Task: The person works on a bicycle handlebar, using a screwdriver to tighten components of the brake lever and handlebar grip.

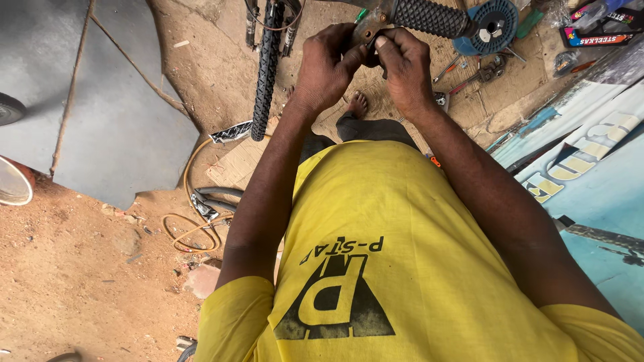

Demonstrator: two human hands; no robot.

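Head view: left hand (pixel 327 64) and right hand (pixel 404 66) fingers pinch a half-hidden rusty bracket (pixel 371 30).

Single head cam, looking steeply down the wearer's yellow shirt (pixel 402 268) to the dirt floor (pixel 80 281). Close range: both hands (pixel 365 64) sit near top of frame. No second view.

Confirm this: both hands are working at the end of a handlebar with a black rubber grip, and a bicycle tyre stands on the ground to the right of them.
Wrong side. In the head view both hands, left hand and right hand, do work at the handlebar's black rubber grip, but the bicycle tyre stands to their left.
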